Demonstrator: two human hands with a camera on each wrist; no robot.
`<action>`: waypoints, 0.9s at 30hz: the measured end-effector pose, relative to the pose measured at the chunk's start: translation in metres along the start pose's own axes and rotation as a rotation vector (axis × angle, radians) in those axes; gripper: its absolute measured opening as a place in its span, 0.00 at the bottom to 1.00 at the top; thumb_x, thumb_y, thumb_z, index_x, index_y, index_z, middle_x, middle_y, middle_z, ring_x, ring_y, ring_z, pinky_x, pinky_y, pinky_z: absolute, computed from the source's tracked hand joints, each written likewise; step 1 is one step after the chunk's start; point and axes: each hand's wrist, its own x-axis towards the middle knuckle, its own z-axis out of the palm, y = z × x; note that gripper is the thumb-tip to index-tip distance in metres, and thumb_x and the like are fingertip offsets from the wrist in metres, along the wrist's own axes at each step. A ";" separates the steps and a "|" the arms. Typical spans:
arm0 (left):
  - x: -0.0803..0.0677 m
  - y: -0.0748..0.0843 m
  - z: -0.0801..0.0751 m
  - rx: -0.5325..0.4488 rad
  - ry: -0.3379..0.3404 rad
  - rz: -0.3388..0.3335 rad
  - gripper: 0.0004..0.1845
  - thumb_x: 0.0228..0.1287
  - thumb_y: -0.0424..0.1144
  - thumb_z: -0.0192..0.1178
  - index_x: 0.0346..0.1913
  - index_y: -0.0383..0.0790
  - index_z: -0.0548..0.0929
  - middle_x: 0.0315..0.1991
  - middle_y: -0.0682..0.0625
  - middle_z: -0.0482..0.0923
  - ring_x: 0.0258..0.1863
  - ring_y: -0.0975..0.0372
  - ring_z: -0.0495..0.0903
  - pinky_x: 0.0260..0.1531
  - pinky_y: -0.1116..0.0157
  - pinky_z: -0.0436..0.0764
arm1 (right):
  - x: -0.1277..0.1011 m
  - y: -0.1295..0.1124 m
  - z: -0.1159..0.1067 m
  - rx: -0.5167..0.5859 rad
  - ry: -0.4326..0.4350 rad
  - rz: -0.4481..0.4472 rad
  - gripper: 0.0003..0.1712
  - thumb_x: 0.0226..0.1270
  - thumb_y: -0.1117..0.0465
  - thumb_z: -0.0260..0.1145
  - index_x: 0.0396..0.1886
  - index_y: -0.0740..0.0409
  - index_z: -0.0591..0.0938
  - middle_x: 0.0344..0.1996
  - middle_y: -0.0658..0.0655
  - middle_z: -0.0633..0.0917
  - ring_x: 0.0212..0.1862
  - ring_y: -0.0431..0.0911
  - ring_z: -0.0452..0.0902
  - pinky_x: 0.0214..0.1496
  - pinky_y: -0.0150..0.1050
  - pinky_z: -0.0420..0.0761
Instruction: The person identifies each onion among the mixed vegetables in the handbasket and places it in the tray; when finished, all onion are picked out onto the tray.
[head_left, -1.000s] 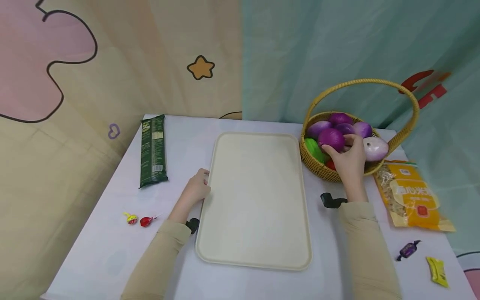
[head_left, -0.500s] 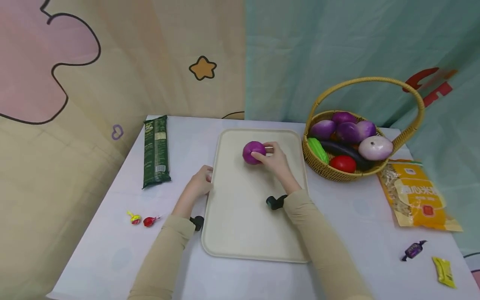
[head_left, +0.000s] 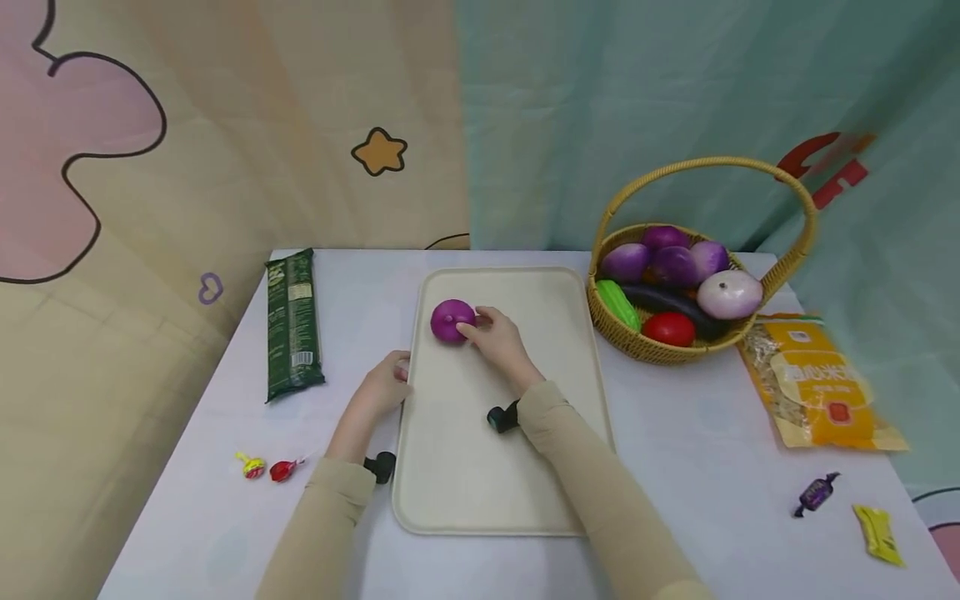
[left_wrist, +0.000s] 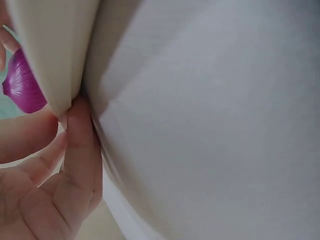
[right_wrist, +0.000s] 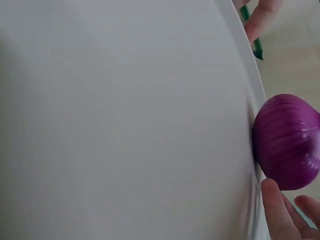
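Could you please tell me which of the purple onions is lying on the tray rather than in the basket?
It is the purple onion at the tray's far left corner, touched by the right hand; the other onions sit in the wicker basket.

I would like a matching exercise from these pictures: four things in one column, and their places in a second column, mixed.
Things:
1. purple onion
2. red tomato
3. green packet
4. orange bag

Places:
A. table, right of the basket
B. on the tray
C. table, left of the tray
D. in the basket

Pairs: 1-B, 2-D, 3-C, 4-A
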 end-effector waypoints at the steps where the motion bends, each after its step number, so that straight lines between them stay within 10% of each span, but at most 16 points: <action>1: 0.000 -0.001 0.000 0.000 -0.003 0.003 0.33 0.62 0.25 0.55 0.72 0.36 0.64 0.48 0.39 0.76 0.41 0.53 0.76 0.37 0.64 0.76 | -0.003 -0.002 -0.003 -0.001 0.004 -0.002 0.37 0.67 0.50 0.67 0.71 0.60 0.68 0.63 0.61 0.77 0.58 0.51 0.80 0.57 0.41 0.80; 8: 0.001 -0.005 -0.002 -0.018 -0.022 0.018 0.33 0.63 0.27 0.56 0.72 0.36 0.63 0.49 0.37 0.77 0.45 0.50 0.77 0.43 0.58 0.76 | -0.030 -0.015 -0.067 -0.020 0.140 -0.167 0.23 0.69 0.57 0.65 0.60 0.63 0.78 0.57 0.62 0.81 0.59 0.55 0.77 0.61 0.49 0.78; 15: 0.001 -0.006 -0.002 -0.024 -0.020 0.003 0.33 0.63 0.27 0.55 0.72 0.35 0.63 0.49 0.37 0.76 0.45 0.51 0.75 0.39 0.61 0.75 | -0.061 -0.005 -0.168 -0.124 0.539 -0.281 0.17 0.68 0.59 0.66 0.52 0.64 0.82 0.50 0.61 0.85 0.53 0.52 0.81 0.58 0.44 0.79; 21: -0.002 -0.007 -0.003 -0.014 -0.022 0.001 0.33 0.63 0.27 0.55 0.72 0.35 0.63 0.51 0.37 0.76 0.47 0.50 0.76 0.41 0.59 0.76 | -0.081 0.019 -0.237 -0.217 0.772 -0.079 0.29 0.67 0.50 0.65 0.64 0.59 0.76 0.63 0.62 0.76 0.66 0.54 0.68 0.71 0.50 0.66; 27: -0.001 -0.003 -0.001 -0.017 -0.022 0.006 0.33 0.64 0.27 0.54 0.73 0.35 0.63 0.51 0.37 0.76 0.45 0.50 0.76 0.40 0.59 0.75 | -0.084 0.043 -0.267 -0.301 0.803 0.052 0.37 0.68 0.47 0.63 0.72 0.56 0.66 0.69 0.64 0.66 0.70 0.58 0.59 0.74 0.51 0.62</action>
